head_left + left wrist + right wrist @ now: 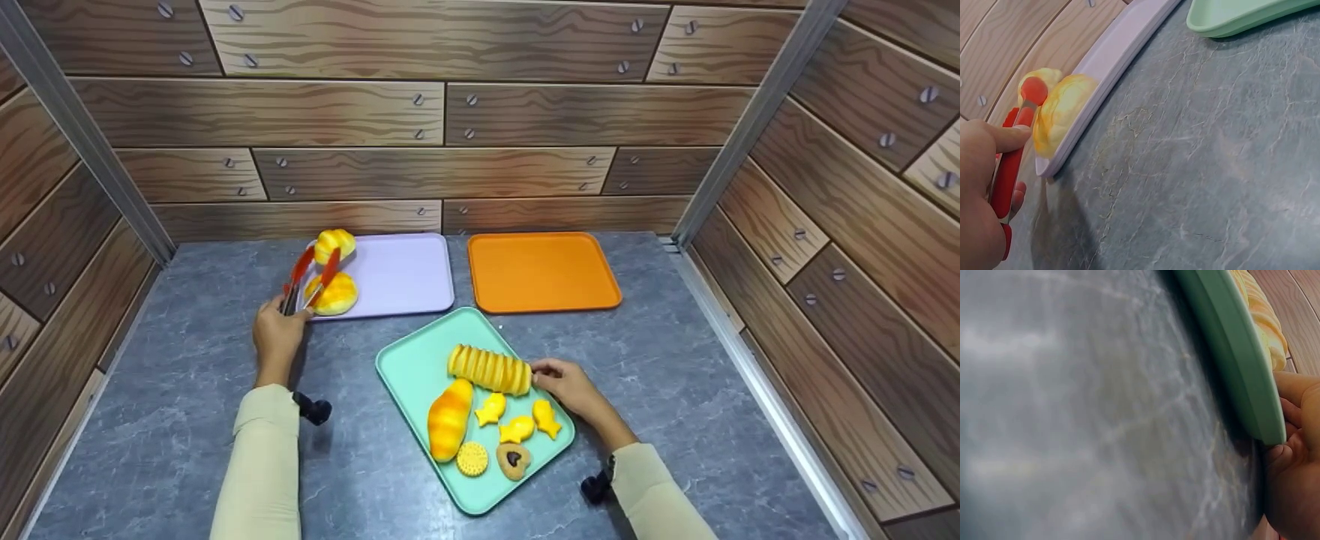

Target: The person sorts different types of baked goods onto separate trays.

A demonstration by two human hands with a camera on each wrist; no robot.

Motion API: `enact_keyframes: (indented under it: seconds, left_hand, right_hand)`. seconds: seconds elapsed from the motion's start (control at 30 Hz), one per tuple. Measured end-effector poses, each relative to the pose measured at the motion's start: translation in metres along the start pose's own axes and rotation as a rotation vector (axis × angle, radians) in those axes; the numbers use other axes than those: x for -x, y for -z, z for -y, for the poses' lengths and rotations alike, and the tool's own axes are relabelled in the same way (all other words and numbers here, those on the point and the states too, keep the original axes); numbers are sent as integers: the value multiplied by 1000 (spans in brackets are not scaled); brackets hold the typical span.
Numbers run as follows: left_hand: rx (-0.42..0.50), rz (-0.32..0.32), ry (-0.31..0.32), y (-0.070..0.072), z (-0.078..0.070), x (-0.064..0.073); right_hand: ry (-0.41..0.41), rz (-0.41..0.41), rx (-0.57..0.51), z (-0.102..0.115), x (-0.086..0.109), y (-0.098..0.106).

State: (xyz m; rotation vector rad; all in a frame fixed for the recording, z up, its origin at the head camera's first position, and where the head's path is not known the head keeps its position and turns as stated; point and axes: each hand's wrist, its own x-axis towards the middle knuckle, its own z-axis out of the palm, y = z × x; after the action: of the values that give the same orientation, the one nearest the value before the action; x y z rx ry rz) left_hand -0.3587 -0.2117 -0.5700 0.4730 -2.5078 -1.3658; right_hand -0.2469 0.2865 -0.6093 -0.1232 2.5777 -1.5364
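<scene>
Cannot read any text, label, brand, number or sign in head view or either wrist view.

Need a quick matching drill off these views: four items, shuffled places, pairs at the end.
Things
1. Red tongs
2. Orange tray
3. Heart-marked cookie
4. Right hand

Places
A. At the edge of the green tray, by the ridged roll
B. Gripped in the left hand
C. Lying on the green tray
D. Just right of the lilac tray

Pairs: 1-B, 2-D, 3-C, 4-A
</scene>
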Motion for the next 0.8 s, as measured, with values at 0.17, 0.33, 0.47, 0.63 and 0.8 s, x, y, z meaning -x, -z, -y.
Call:
enact_keyframes:
  seconds: [0.17, 0.33, 0.47, 0.63, 0.8]
  left_hand:
    - [-13, 9, 0, 2, -1, -1]
    - [-6, 26, 25, 3, -1, -1]
    - [1, 32, 45, 4, 1, 0]
    - [9, 30, 26, 6, 2, 1]
    - [25, 12, -3, 11, 4, 3]
  right_hand:
    - [12, -3, 10, 1, 1, 0]
    - [5, -5, 24, 0, 1, 0]
    - [7, 4, 30, -1, 0, 0]
    - [3, -1, 25, -1, 0, 0]
    - [-4, 0, 23, 0, 0, 1]
